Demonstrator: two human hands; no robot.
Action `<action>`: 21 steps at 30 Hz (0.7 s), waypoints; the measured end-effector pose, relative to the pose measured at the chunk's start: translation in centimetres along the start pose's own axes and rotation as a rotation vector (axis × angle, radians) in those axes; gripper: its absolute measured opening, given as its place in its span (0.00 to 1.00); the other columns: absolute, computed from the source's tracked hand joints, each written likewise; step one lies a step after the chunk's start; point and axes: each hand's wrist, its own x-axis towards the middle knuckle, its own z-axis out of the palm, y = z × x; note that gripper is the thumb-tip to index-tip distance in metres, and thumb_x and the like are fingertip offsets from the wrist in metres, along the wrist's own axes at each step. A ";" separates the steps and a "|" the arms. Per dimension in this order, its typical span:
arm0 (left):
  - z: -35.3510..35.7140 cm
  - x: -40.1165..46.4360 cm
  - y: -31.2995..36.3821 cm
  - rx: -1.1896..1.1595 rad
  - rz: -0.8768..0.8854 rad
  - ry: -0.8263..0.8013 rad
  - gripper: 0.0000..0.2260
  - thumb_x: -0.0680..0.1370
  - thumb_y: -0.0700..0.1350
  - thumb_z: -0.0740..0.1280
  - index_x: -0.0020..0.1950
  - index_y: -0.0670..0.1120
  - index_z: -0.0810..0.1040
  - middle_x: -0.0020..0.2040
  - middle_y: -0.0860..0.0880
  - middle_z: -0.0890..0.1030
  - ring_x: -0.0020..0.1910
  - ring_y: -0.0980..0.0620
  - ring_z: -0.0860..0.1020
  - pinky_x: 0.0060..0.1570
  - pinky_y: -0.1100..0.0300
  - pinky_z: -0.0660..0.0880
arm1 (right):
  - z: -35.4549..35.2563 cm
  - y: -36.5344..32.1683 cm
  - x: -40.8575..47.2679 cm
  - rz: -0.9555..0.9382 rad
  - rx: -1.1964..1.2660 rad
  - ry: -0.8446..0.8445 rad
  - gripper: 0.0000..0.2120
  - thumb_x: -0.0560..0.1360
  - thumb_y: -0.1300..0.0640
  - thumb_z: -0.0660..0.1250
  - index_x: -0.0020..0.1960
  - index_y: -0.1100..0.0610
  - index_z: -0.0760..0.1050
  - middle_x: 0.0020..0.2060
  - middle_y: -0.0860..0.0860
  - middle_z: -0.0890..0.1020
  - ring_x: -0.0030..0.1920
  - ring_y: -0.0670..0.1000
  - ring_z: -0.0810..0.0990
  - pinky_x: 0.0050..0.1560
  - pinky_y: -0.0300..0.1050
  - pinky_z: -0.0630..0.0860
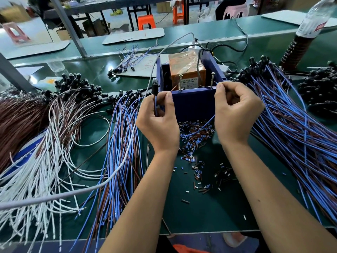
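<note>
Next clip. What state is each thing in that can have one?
left hand, pinches blue wire below its black socket.
right hand, pinches the wire's other end by the blue box rim.
blue wire, sags in a loop between both hands.
blue box, open-topped, orange unit inside.
insulation scraps, scattered loose on the table.
</note>
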 end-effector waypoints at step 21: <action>-0.2 -0.4 0.9 -0.017 -0.034 -0.026 0.05 0.80 0.40 0.72 0.45 0.42 0.82 0.38 0.49 0.82 0.37 0.52 0.77 0.37 0.58 0.74 | -0.3 -0.2 -0.1 -0.045 -0.001 -0.024 0.07 0.80 0.57 0.70 0.45 0.57 0.85 0.37 0.48 0.84 0.37 0.47 0.81 0.39 0.48 0.79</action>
